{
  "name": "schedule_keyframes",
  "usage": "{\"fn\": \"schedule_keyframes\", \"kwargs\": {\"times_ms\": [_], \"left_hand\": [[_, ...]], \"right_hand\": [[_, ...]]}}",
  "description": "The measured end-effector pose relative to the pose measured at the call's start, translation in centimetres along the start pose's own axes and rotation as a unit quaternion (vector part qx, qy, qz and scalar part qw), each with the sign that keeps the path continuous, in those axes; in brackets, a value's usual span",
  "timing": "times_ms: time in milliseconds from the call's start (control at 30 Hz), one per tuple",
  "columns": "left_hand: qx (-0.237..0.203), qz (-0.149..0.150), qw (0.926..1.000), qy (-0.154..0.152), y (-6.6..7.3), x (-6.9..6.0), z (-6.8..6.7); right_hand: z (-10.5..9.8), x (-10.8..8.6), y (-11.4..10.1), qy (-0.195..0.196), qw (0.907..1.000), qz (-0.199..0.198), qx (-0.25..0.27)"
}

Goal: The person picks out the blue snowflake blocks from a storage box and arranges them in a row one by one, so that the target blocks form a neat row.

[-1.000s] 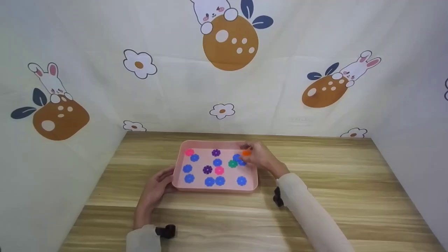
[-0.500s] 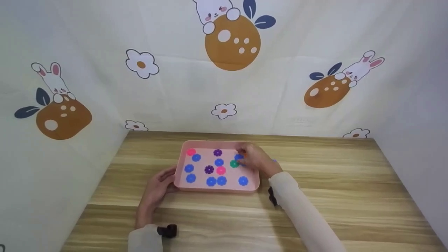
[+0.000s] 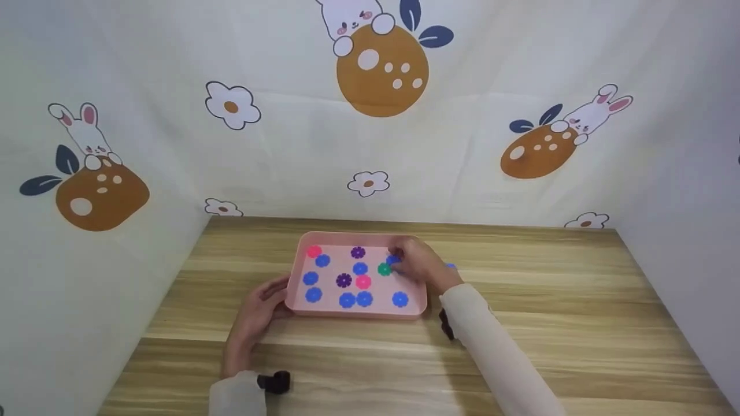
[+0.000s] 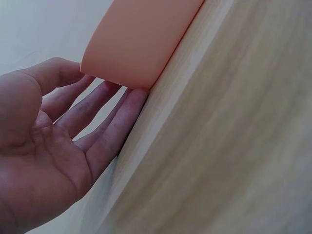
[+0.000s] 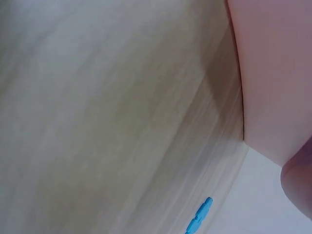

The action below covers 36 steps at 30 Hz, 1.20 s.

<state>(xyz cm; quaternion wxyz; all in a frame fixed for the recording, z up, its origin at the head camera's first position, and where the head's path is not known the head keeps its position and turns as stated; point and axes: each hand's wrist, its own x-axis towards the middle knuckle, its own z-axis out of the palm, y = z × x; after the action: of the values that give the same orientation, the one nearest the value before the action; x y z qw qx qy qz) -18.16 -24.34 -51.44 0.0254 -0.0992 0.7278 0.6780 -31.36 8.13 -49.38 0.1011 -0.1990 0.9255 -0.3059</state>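
Note:
A pink tray [image 3: 358, 315] holds several flower-shaped pieces: blue [image 3: 400, 299], pink [image 3: 363, 281], purple [image 3: 344, 280] and green [image 3: 384, 269]. At its left side, my left hand [image 3: 258, 312] touches the wall with loosely extended fingers. The left wrist view shows that hand [image 4: 63, 141] with its fingertips against the tray [image 4: 136, 44]. Over the tray's back right corner is my right hand [image 3: 421, 261], fingers bent down beside a blue piece [image 3: 392, 260]; what lies between them is hidden. Only part of the right hand [image 5: 300, 178] shows in the right wrist view.
On the wooden table [image 3: 549, 300], a blue piece [image 3: 451, 267] lies just right of the tray, partly behind the right wrist; it also appears in the right wrist view [image 5: 200, 215]. A patterned cloth [image 3: 289, 144] stands behind and at both sides.
My right hand has shifted slightly left over the tray. The orange piece at its fingers is now out of sight, and the blue piece outside the tray has come into view. My left hand stays put.

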Motion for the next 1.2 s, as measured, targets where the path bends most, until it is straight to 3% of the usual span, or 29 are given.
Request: {"fn": "schedule_keyframes", "kwargs": {"times_ms": [533, 833, 1200], "left_hand": [[0.031, -0.007, 0.9995, -0.003, 0.0, 0.1, 0.1], [0.026, -0.005, 0.9996, -0.001, -0.1, 0.2, 0.0], [0.043, -0.007, 0.999, 0.009, -0.1, -0.1, -0.1]], "right_hand": [[-0.4, -0.3, -0.3, -0.037, 0.995, 0.076, 0.053], [-0.1, -0.2, -0.4, -0.021, 0.9982, 0.055, 0.011], [-2.2, -1.1, -0.3, -0.029, 0.9973, 0.042, 0.052]]}}
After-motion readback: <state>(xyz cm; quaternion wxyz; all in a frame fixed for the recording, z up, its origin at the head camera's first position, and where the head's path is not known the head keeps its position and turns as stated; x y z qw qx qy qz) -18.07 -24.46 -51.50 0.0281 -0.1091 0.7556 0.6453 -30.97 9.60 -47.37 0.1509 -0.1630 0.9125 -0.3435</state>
